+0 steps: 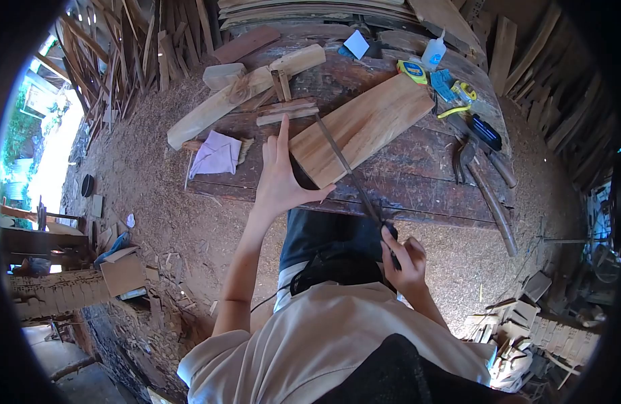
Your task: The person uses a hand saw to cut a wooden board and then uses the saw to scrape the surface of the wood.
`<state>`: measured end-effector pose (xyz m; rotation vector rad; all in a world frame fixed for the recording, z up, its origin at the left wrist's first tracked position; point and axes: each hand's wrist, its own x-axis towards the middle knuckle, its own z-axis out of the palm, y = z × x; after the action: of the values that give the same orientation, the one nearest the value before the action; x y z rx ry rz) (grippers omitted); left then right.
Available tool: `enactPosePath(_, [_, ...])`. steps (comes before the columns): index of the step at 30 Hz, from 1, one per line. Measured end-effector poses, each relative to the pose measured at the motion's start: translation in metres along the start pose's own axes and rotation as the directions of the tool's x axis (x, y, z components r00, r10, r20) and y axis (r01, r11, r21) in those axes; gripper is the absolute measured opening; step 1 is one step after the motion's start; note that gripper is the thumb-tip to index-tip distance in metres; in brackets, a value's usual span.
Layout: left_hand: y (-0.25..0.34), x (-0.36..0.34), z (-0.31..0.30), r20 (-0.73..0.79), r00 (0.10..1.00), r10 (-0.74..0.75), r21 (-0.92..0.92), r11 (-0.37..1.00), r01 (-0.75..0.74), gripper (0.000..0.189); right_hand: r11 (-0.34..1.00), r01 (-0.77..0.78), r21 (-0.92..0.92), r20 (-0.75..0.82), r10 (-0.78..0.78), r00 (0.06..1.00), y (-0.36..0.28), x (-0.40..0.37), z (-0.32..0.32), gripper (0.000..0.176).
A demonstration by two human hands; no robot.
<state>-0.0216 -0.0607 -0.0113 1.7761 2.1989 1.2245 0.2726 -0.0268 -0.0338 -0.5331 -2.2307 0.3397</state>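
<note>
A pale wooden board point(364, 128) lies slanted on a dark, scarred workbench point(425, 182). My left hand point(280, 178) rests flat at the board's near left corner, fingers spread, thumb against its edge. My right hand point(404, 259) is closed on the handle of a thin saw point(347, 168), down near my lap. The saw's blade runs up and left across the board toward a small wooden strip point(287, 111).
A long plank point(243, 94) and a lilac cloth point(217, 155) lie at the bench's left. Glue bottle point(433, 52), yellow and blue items point(445, 84), pliers point(464, 158) and a hammer handle point(492, 209) sit right. Wood scraps cover the sawdust floor.
</note>
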Motion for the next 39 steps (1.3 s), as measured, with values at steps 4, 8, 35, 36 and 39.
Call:
enactPosePath(4, [0.000,0.001,0.001,0.007,1.000,0.028,-0.002,1.000,-0.028,0.137,1.000,0.001,-0.003,0.018,-0.001,1.000,-0.003,-0.007,-0.004,0.043])
enactPosePath(8, [-0.001,0.000,0.000,0.020,1.000,0.022,0.018,1.000,-0.022,0.137,0.999,-0.033,0.028,0.025,0.033,0.999,-0.003,0.013,0.015,0.046])
enactPosePath(35, [-0.001,0.001,0.001,0.022,1.000,0.019,0.025,0.999,-0.020,0.137,0.999,-0.051,0.003,0.036,0.051,0.998,-0.005,0.003,0.004,0.045])
enactPosePath(36, [0.000,0.001,0.001,0.022,1.000,0.016,0.027,0.999,-0.016,0.137,0.998,-0.052,0.044,0.013,0.051,0.999,-0.004,0.011,0.011,0.047])
enactPosePath(39, [0.002,0.001,0.001,0.011,1.000,0.007,0.022,1.000,-0.008,0.137,0.998,-0.048,0.033,0.031,0.047,0.998,-0.001,0.018,0.014,0.047])
